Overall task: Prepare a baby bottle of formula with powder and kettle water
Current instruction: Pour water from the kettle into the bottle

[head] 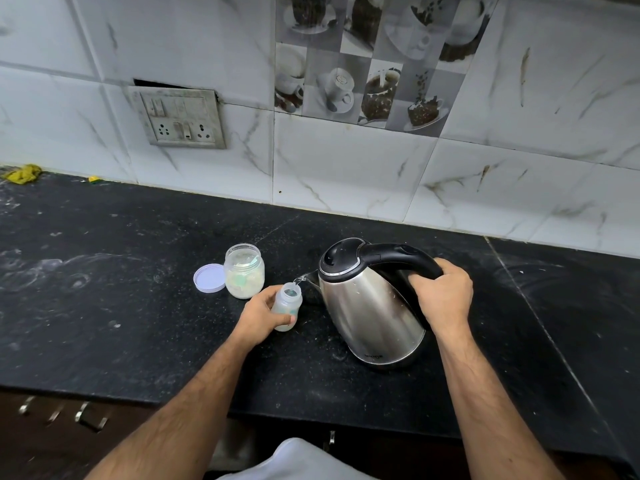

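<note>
A small clear baby bottle (287, 304) without its teat stands on the black counter, gripped by my left hand (265, 315). My right hand (441, 296) grips the black handle of a steel kettle (367, 306), which is tilted left. Its spout touches the bottle's mouth and a thin stream of water runs in. Behind the bottle stands an open clear jar of pale powder (244, 271) with a green scoop inside. The jar's white lid (210, 277) lies flat to its left.
The black stone counter (121, 306) runs along a tiled wall with a socket panel (180, 117). A yellow cloth (22, 173) lies at the far left corner. Drawer handles (88, 419) show below the counter's front edge.
</note>
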The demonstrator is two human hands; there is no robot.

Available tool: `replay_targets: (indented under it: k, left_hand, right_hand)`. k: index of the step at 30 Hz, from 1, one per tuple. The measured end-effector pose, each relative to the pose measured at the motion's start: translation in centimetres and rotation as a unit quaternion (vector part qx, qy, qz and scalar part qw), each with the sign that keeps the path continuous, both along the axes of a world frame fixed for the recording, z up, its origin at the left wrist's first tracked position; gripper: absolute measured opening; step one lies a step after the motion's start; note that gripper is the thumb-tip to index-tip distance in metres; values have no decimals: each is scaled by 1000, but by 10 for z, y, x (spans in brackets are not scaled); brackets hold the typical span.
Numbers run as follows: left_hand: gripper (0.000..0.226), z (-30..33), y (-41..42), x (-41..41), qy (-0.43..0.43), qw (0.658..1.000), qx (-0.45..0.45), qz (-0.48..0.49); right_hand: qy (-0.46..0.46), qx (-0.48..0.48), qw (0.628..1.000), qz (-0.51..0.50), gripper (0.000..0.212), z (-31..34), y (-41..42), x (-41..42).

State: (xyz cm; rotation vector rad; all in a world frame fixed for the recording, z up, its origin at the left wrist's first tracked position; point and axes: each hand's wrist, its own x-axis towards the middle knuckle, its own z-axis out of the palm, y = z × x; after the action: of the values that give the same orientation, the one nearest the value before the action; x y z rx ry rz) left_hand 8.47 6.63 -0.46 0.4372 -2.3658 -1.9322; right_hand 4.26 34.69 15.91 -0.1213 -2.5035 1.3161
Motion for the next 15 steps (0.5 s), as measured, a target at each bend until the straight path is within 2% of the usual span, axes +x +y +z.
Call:
replay_targets:
  k: [6,15]
  left_hand:
    - [64,2,1,0,-1,1000,5,-1]
    - [63,2,1,-1,6,1000,11,-1]
  right_hand:
    - [3,9,1000,-2,11,-1,1,-3]
    - [6,9,1000,7,15,-3,0,-6]
